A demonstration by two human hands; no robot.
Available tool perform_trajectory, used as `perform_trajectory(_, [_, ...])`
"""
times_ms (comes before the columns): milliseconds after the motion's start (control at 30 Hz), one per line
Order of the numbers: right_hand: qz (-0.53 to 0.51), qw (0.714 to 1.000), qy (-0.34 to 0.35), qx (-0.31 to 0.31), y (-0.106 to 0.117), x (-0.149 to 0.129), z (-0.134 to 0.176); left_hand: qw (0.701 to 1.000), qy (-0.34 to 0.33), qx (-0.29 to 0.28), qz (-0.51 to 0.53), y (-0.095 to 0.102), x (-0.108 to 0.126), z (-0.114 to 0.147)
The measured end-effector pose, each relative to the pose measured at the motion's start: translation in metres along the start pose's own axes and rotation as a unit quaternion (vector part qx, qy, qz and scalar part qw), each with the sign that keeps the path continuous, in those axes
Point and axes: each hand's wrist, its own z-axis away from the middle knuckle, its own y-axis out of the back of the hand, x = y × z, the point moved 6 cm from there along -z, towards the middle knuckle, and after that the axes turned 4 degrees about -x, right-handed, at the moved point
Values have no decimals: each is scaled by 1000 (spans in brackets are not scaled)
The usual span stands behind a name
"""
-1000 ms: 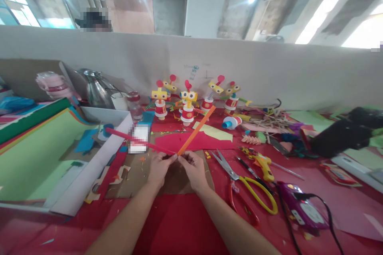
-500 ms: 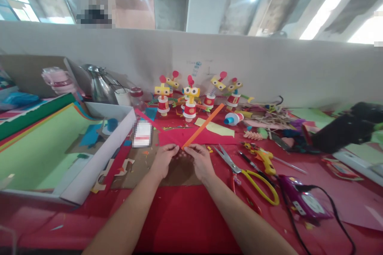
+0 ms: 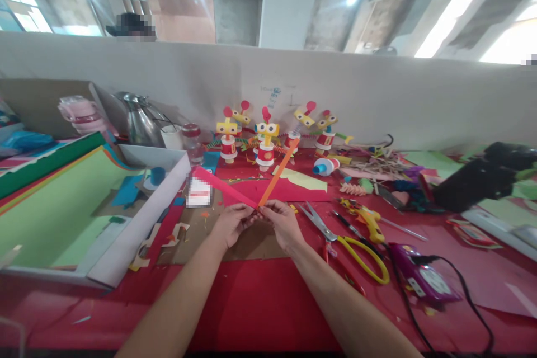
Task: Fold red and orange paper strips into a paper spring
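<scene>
My left hand (image 3: 231,226) is closed in a pinch at the near end of a pinkish-red paper strip (image 3: 222,185), which slants away to the left. Beside it, my right hand (image 3: 282,224) pinches the near end of an orange paper strip (image 3: 278,173) that slants up to the right. The two ends meet between my fingertips in a V; whether they are stuck together I cannot tell. Both hands are over a brown cardboard sheet (image 3: 251,249). Just beyond them lies a red paper sheet (image 3: 272,190), with a pale yellow piece (image 3: 304,180) behind it.
Several paper-cup robot figures (image 3: 265,151) stand at the back. To the right lie scissors (image 3: 335,238), a yellow glue gun (image 3: 372,226) and a purple corded device (image 3: 423,277). A white box (image 3: 138,224) holding coloured paper is on the left. A metal jug (image 3: 142,120) stands behind.
The pinkish-red strip has swung into fuller view, its far end lower and its broad side showing. The orange strip's far end has shifted left and stands steeper. My fingers keep their pinch.
</scene>
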Motion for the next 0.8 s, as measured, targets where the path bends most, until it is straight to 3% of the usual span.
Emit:
perform_trajectory(400, [86,996,10,-8,2,-3,0,998,-21,18,-64,-2,6,1])
perform_trajectory(667, [87,993,67,-32,-8,-15,7,993,-100,46,36,-7,6,0])
perform_trajectory(800, [53,997,59,8,-2,-8,6,992,-114,33,48,-12,4,1])
